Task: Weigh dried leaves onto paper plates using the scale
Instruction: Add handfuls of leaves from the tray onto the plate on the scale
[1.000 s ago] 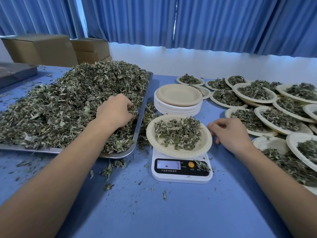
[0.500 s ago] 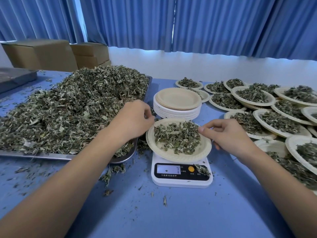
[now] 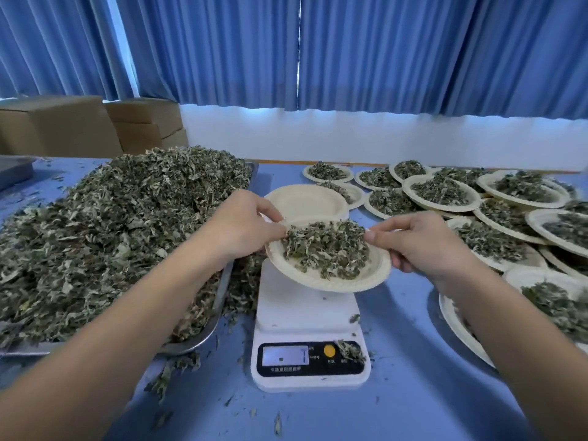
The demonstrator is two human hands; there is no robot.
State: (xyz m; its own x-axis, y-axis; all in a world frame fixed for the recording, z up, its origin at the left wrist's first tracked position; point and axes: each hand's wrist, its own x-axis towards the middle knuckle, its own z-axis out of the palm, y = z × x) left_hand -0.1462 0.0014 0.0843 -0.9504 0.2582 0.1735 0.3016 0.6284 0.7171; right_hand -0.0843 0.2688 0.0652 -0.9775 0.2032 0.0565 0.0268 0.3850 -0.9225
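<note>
A paper plate [image 3: 343, 283] heaped with dried leaves [image 3: 327, 246] hangs tilted above the white scale [image 3: 307, 316]. My left hand [image 3: 241, 226] pinches its left rim and my right hand [image 3: 420, 241] grips its right rim. The scale's platform is bare, with a few leaves lying over its display panel. A big pile of dried leaves [image 3: 111, 230] fills the metal tray [image 3: 197, 342] on the left. Behind the held plate stands a stack of empty paper plates [image 3: 305, 200].
Several filled paper plates [image 3: 442, 189] crowd the table's right side, some overlapping. Cardboard boxes [image 3: 63, 125] stand at the back left. Loose leaf bits are scattered on the blue tablecloth [image 3: 397, 393] around the scale and tray. Blue curtains hang behind.
My left hand left the leaf pile and came to the plate's left rim. Both hands took hold of the plate and lifted it off the scale.
</note>
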